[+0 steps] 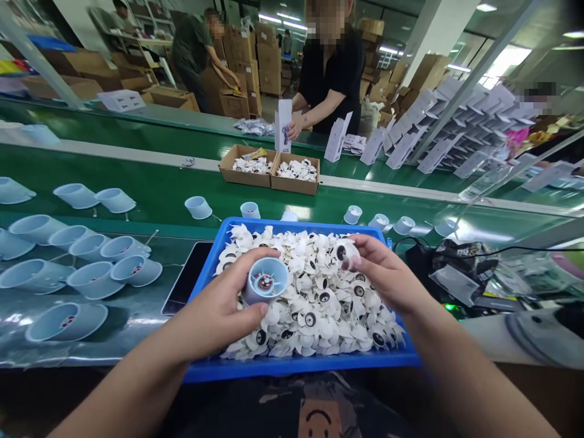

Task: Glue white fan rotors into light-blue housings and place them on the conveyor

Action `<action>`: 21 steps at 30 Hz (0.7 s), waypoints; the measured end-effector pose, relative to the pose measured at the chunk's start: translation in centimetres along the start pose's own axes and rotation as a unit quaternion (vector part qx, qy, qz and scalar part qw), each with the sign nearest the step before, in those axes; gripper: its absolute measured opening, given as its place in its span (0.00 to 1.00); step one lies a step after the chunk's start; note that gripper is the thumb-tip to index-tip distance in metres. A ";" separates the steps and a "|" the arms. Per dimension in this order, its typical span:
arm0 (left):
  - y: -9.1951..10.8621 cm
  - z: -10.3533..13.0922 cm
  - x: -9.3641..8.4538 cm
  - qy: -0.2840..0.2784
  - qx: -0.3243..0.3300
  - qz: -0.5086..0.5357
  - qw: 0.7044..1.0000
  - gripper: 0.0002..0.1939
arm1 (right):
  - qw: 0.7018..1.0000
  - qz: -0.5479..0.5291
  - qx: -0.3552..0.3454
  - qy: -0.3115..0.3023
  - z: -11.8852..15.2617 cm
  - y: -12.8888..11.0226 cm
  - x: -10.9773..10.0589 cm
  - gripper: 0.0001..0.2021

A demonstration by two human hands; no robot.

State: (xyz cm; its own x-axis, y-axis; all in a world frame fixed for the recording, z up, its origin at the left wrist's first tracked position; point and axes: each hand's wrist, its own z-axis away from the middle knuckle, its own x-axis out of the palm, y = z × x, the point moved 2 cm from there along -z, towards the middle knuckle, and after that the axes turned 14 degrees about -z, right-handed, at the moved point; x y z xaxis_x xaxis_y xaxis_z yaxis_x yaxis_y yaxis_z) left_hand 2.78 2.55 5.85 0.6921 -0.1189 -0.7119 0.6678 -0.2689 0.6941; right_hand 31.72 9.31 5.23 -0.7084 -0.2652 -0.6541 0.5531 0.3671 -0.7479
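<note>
My left hand [228, 298] is wrapped round a light blue cup-shaped housing [266, 281], its open end up, with a small motor part showing inside. My right hand [378, 264] pinches a small white fan impeller [347, 253] with a dark hub, a little to the right of the housing and apart from it. Beneath both hands lies a blue tray [301, 367] heaped with white impellers [314, 304], many showing dark round hubs.
Light blue housings [68, 322] stand in rows at left, beside a dark flat device [187, 274]. Beyond the tray runs a green conveyor [159, 182] with more housings. Two cardboard boxes [294, 185] hold impellers. Across stands a person [331, 79] holding a white carton [283, 125].
</note>
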 end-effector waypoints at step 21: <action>6.3 -1.3 3.5 0.080 0.208 -0.172 0.959 0.26 | 0.981 -0.159 -0.106 0.023 2.9 -6.5 2.1 0.03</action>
State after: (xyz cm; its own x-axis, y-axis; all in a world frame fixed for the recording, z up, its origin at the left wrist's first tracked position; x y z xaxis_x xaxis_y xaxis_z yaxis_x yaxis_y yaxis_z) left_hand 9.77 1.74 7.84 0.5050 0.1850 -0.8430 0.7205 -0.6282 0.2937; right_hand 27.95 3.75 8.37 -0.8519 -0.3586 -0.3816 0.1997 0.4512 -0.8698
